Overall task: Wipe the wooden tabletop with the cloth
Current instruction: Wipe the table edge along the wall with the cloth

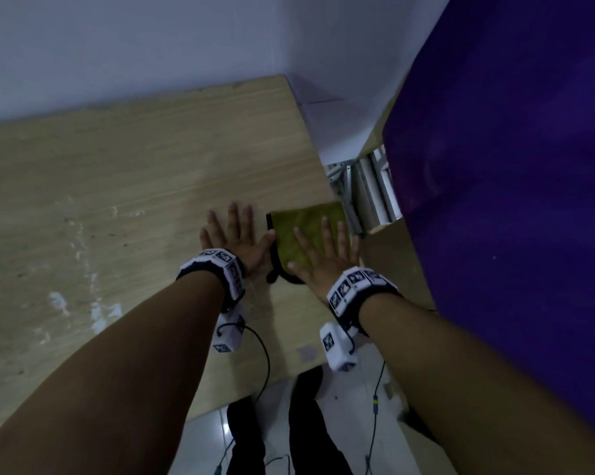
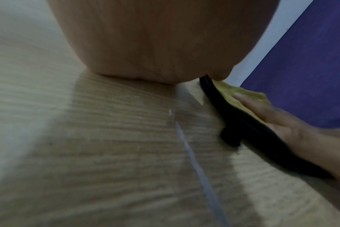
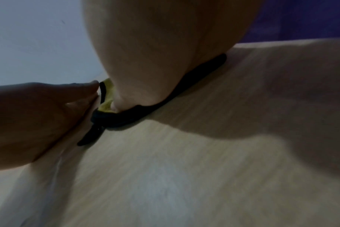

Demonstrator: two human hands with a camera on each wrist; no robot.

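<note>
Near the right-hand edge of the wooden tabletop (image 1: 124, 173), we have the cloth (image 1: 301, 231), olive-green with a dark border, lying flat under our right hand (image 1: 323, 250), whose fingers are spread wide and straight, pressing rather than gripping. Our left hand (image 1: 236, 236) lies just beside it on bare wood, also flat and splayed, its thumb reaching to the cloth's dark hem. What could go wrong, we judge, is that the cloth sits so close to the table's edge that an outward stroke would carry part of it over the side; and with nothing pinched, a fast sweep could leave it bunching or slipping from beneath the palm. Pale streaks and smears (image 1: 80, 241) farther left look unwiped, so much of the surface seems left to cover. Only the head view shows those marks and the purple panel (image 1: 511, 166) alongside. The left wrist view alone shows a thin wet-looking line (image 2: 192, 155) running across the grain, and the right wrist view shows the small dark loop (image 3: 91, 135) at the cloth's corner.
</note>
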